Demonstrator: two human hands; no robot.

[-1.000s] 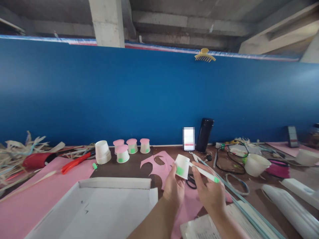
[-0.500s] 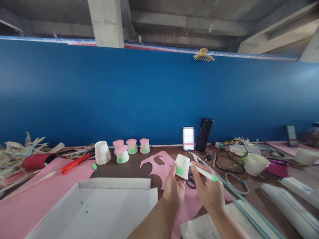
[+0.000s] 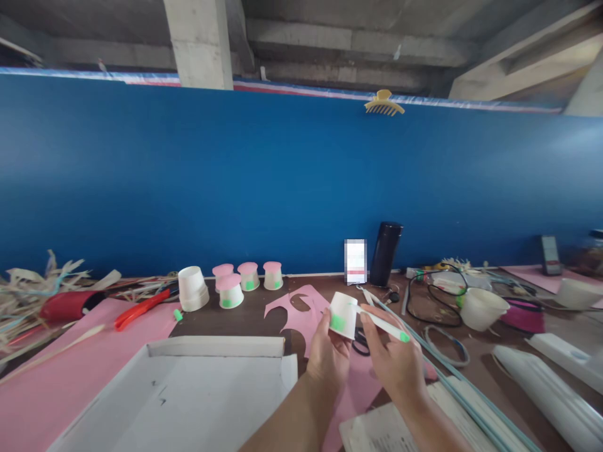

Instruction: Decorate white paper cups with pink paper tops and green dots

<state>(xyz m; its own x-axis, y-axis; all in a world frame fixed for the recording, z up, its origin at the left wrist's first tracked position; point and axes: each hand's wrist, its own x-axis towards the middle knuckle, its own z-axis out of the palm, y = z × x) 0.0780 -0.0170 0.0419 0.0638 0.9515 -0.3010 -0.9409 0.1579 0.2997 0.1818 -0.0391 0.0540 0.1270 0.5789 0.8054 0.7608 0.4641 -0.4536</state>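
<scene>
My left hand [image 3: 328,355] is closed round a white paper cup [image 3: 345,307], held tilted above the table. A green patch colours the cup's side near my left fingers. In my right hand [image 3: 396,361] is a white marker pen [image 3: 384,325] with a green end, its tip at the cup's right side. Below the hands lie a cut pink sheet [image 3: 304,307] and dark-handled scissors [image 3: 361,342], partly hidden. Further left stand several upturned cups with pink tops and green patches, one of them the front cup [image 3: 230,294]. A small green cap [image 3: 178,314] rests by a white cup stack [image 3: 192,289].
A shallow white box [image 3: 217,395] fills the front left, beside red-handled pliers or cutters [image 3: 141,309] on pink paper [image 3: 61,364]. A phone [image 3: 355,263] and a black bottle [image 3: 387,254] stand against the blue partition. Cables, light-blue strips and a white cup [image 3: 483,309] lie to the right.
The cup in my left hand has turned very slightly, while the pen in my right hand stays at its side. The whole view has shifted a little; nothing was let go.
</scene>
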